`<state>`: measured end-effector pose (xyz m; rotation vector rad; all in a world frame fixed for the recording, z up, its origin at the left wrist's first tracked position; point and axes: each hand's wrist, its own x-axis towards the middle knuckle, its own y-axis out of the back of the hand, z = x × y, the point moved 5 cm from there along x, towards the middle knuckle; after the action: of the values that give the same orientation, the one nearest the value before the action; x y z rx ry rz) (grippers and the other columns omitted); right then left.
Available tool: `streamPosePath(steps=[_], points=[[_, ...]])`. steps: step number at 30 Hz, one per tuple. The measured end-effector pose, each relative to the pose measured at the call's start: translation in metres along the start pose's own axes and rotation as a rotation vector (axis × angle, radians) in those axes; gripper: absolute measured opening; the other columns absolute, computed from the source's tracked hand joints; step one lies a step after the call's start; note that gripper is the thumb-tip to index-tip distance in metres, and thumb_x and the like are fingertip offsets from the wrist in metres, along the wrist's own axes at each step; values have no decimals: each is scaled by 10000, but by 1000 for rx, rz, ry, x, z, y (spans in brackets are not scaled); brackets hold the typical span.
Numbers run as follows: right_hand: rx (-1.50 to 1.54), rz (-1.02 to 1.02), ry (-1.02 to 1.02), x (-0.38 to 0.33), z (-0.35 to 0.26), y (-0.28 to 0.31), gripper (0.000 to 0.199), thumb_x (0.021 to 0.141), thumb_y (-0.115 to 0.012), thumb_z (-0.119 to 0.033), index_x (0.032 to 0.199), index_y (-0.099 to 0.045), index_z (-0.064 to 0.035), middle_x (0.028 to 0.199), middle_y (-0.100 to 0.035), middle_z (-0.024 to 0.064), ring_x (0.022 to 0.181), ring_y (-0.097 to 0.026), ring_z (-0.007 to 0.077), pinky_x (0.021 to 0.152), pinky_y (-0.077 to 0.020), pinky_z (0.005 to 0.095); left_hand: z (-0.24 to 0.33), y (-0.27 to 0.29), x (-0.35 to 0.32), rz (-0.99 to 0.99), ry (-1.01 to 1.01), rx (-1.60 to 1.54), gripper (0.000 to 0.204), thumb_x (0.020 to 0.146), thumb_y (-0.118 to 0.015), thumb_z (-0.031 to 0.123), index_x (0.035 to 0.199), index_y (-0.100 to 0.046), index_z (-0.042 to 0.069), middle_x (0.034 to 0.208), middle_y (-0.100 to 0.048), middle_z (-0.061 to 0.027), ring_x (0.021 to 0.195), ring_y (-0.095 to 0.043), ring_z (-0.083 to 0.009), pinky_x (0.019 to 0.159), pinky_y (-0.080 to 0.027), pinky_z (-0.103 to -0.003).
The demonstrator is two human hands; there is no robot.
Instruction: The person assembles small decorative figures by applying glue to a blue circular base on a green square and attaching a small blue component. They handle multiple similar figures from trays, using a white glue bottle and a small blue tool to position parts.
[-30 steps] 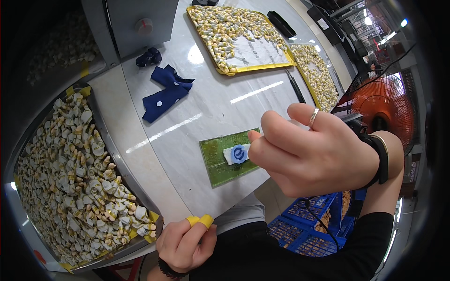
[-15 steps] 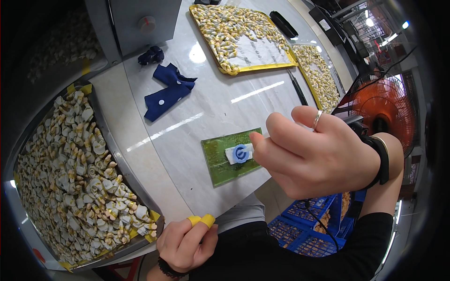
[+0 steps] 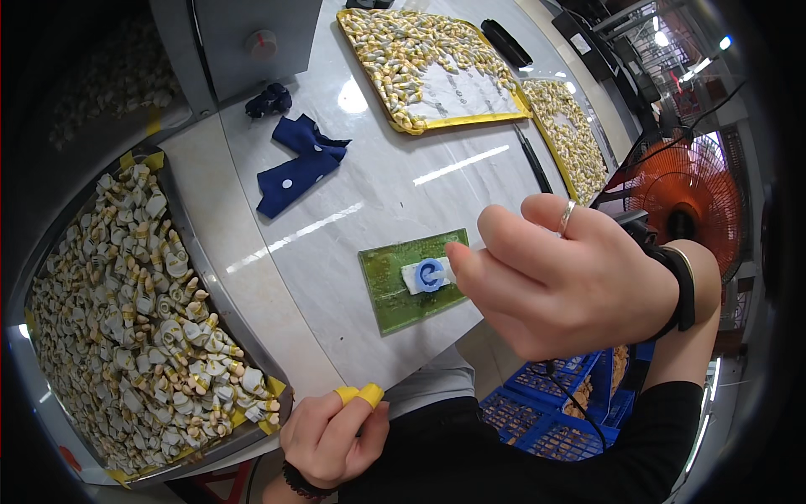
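Taking the green mat (image 3: 413, 281) as my landmark: far to its left, the grey tray (image 3: 220, 309) is heaped with small white-and-yellow parts, so I judge most of the sorting is left. Below the mat, my left hand (image 3: 332, 437) is curled closed, its yellow-capped fingertips (image 3: 359, 395) together; whether they pinch a part I cannot tell. On the mat sits the white-and-blue piece (image 3: 426, 275), my right hand (image 3: 562, 281) pinching its right edge. My right fingertips are hidden behind that hand.

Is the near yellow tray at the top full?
Partly empty: the yellow tray shows a bare patch in its middle, with small pieces heaped around it.
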<state>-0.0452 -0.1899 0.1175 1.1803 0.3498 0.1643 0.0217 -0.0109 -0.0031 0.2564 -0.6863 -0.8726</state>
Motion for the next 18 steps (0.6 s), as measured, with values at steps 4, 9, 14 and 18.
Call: streamPosePath(steps=[4,9,14,18], points=[[-8,-4,-2,0,0,-1,311,548,-696,-76,823,-691,69,916,-566,74,903,-558,233,546,-472,288,2,2,2,-8,46,24,253,668,-832,59,892,-716,74,811,-615,-51,595,-592,-186,494,-489,-281],[-58,14,-22,0,0,-2,311,561,-688,-66,840,-691,72,887,-552,63,899,-555,219,546,-467,285,2,2,1,-2,45,26,244,675,-827,62,890,-712,73,810,-615,-52,592,-591,-186,492,-489,-280],[-72,-18,-32,-1,-1,-2,285,568,-686,-75,821,-690,55,866,-539,55,895,-554,213,553,-466,284,2,2,2,-11,42,28,243,676,-824,63,891,-710,73,812,-614,-54,593,-594,-187,493,-493,-282],[1,-56,-29,0,0,1,250,576,-689,-80,802,-691,28,858,-535,49,882,-555,210,553,-469,282,2,2,1,-8,42,29,243,676,-822,64,891,-709,73,810,-611,-53,596,-598,-189,495,-495,-283]])
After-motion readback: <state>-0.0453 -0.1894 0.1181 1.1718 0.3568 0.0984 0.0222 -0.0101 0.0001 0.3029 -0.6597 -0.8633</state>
